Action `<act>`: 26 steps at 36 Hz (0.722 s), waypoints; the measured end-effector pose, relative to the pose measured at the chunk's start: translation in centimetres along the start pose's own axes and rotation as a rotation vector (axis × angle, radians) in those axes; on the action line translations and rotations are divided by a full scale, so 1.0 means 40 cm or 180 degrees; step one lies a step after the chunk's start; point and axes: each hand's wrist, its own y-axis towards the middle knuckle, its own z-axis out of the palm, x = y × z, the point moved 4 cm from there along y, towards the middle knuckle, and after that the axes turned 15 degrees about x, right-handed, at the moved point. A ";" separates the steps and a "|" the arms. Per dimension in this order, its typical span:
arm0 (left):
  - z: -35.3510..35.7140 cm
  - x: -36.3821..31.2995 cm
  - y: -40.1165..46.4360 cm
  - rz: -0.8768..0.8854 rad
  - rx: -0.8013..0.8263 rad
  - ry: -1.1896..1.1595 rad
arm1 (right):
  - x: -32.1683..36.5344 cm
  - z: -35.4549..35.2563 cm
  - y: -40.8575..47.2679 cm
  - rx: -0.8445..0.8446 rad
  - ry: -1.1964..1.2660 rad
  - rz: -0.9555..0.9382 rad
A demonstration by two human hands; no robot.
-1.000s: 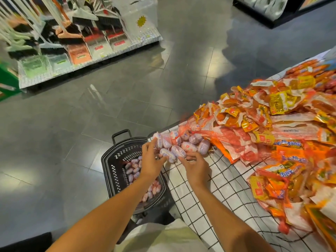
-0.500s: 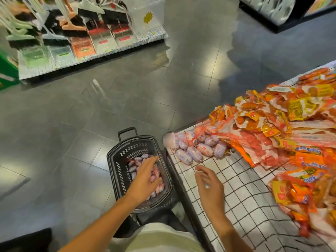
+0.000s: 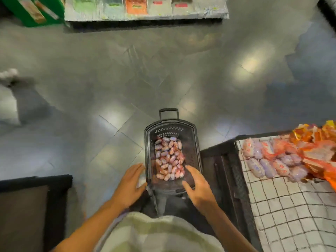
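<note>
Reaching black plastic basket's (image 3: 197, 142) near end: left hand (image 3: 130, 186), right hand (image 3: 198, 188) spread, empty. Pink wrapped sausages (image 3: 168, 159) mostly inside; seemingly few yet on checked table (image 3: 291, 206) right of basket.

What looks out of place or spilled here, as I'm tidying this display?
Nothing looks spilled or damaged. The orange snack packets lie in an untidy heap on the mesh table, overlapping the wrapped sausages at its corner. The basket stands upright, contents inside.

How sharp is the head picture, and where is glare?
Head view: motion blur softens everything, most at the shelf, the left hand and right hand; head view, pale glare patches lie on the glossy floor beyond the basket; the packets inside it show as shapes only.
</note>
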 end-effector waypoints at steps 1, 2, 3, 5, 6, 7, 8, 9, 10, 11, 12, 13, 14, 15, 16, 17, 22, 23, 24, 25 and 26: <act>-0.002 0.034 -0.010 -0.0117 0.0072 -0.0008 | 0.003 0.015 0.009 0.0076 -0.0040 0.0048; -0.003 0.065 -0.018 -0.0215 0.0146 -0.0036 | 0.003 0.027 0.017 0.0099 -0.0098 0.0086; -0.004 0.093 -0.023 -0.0291 0.0200 -0.0073 | 0.003 0.036 0.024 0.0122 -0.0144 0.0124; -0.007 0.135 -0.023 -0.0442 0.0238 -0.0151 | -0.004 0.047 0.041 0.0249 -0.0149 0.0219; -0.008 0.154 -0.018 -0.0530 0.0219 -0.0200 | -0.018 0.052 0.054 0.0356 -0.0147 0.0293; -0.005 0.170 -0.009 -0.0617 0.0194 -0.0252 | -0.040 0.060 0.065 0.0470 -0.0148 0.0382; 0.003 0.186 0.003 -0.0699 0.0165 -0.0298 | -0.067 0.067 0.079 0.0566 -0.0133 0.0455; 0.014 0.201 0.019 -0.0773 0.0130 -0.0333 | -0.094 0.075 0.096 0.0640 -0.0099 0.0506; 0.029 0.213 0.038 -0.0824 0.0090 -0.0364 | -0.122 0.081 0.116 0.0696 -0.0035 0.0559; 0.048 0.224 0.063 -0.0845 0.0055 -0.0404 | -0.151 0.087 0.137 0.0732 -0.0032 0.0628; 0.072 0.233 0.093 -0.0834 0.0029 -0.0455 | -0.183 0.092 0.162 0.0731 -0.0105 0.0706; 0.099 0.240 0.125 -0.0813 0.0010 -0.0502 | -0.218 0.098 0.187 0.0717 -0.0194 0.0798; 0.130 0.246 0.159 -0.0788 0.0006 -0.0545 | -0.256 0.104 0.213 0.0698 -0.0215 0.0901; 0.165 0.253 0.195 -0.0767 0.0034 -0.0583 | -0.297 0.112 0.240 0.0669 -0.0173 0.0987; 0.204 0.260 0.233 -0.0767 0.0077 -0.0623 | -0.337 0.119 0.267 0.0637 -0.0149 0.1025; 0.246 0.268 0.271 -0.0794 0.0127 -0.0661 | -0.376 0.130 0.297 0.0612 -0.0152 0.1038; 0.455 0.328 0.473 -0.0917 0.0518 -0.0714 | -0.559 0.206 0.462 0.0859 -0.0320 0.1061; 0.497 0.347 0.515 -0.0937 0.0611 -0.0726 | -0.600 0.227 0.493 0.0892 -0.0310 0.1109; 0.535 0.366 0.557 -0.0987 0.0708 -0.0770 | -0.641 0.247 0.522 0.0910 -0.0299 0.1184; 0.567 0.384 0.598 -0.1042 0.0798 -0.0811 | -0.679 0.268 0.548 0.0915 -0.0284 0.1240; 0.596 0.404 0.638 -0.1086 0.0884 -0.0821 | -0.715 0.289 0.573 0.0929 -0.0261 0.1268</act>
